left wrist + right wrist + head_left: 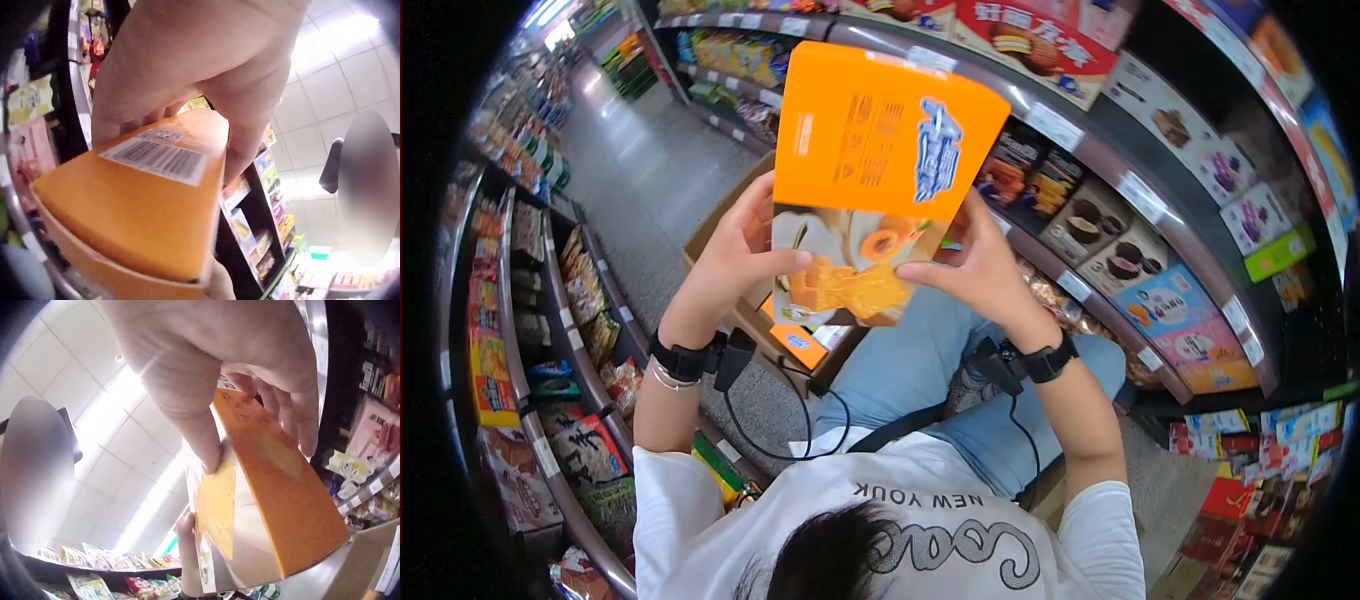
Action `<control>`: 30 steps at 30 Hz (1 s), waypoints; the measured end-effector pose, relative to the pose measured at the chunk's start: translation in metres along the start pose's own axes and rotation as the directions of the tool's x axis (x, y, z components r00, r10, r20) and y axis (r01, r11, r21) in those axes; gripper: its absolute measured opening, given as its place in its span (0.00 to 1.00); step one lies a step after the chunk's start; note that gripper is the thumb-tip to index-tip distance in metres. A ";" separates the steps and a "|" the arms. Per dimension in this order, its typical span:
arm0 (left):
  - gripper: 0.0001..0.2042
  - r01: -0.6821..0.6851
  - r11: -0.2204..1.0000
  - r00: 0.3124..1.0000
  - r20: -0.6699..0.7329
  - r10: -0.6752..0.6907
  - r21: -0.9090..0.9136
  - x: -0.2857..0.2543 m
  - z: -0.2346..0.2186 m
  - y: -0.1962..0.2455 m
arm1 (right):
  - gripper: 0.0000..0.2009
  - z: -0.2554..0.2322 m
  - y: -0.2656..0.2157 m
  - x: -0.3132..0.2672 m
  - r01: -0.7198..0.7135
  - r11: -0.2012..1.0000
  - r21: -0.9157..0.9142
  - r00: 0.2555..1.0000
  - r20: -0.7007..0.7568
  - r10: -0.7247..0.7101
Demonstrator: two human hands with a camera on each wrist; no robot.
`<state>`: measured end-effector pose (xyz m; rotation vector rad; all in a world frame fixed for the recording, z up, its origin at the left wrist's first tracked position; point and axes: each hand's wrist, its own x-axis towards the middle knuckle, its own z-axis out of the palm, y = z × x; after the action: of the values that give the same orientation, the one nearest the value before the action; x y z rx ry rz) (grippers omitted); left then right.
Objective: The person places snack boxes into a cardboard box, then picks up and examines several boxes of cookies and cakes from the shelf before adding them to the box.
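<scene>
An orange snack box [880,130] with a picture of golden crackers on its lower front is held up between both hands in the head view. My left hand [745,250] grips its left side, thumb on the front face. The right hand [975,260] holds the opposite side, its thumb also on the pictured front. A barcode label [156,160] shows on the side panel under the left hand in the left wrist view. From the right wrist, the box's plain orange side [281,481] is visible, with fingers wrapped behind it.
Below the held box stands an open cardboard carton [698,240] with an orange box [798,345] inside. Shelves of boxed snacks [1140,300] rise at the right, and shelves of bagged snacks [590,440] line the left. A tiled aisle [615,150] runs away at upper left. Black cables hang from both wrists.
</scene>
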<state>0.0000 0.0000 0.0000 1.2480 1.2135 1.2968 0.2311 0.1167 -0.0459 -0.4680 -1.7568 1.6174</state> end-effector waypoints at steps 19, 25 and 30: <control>0.34 0.207 0.976 0.872 -0.464 -0.155 0.065 -0.064 -0.175 -0.129 | 0.30 0.158 0.148 0.151 -0.030 0.986 -0.164 0.961 0.266 0.073; 0.34 0.120 0.988 0.787 -0.616 -0.035 0.097 -0.079 -0.180 -0.161 | 0.29 0.182 0.211 0.176 0.015 0.970 -0.243 0.926 0.368 0.078; 0.37 0.103 0.988 0.692 -0.721 0.014 0.118 -0.081 -0.183 -0.188 | 0.30 0.195 0.250 0.190 0.075 0.946 -0.314 0.913 0.404 0.062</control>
<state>-0.1806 -0.0757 -0.1925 0.7852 1.9131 1.7677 -0.0829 0.1445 -0.2380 -0.2798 -2.3588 1.5005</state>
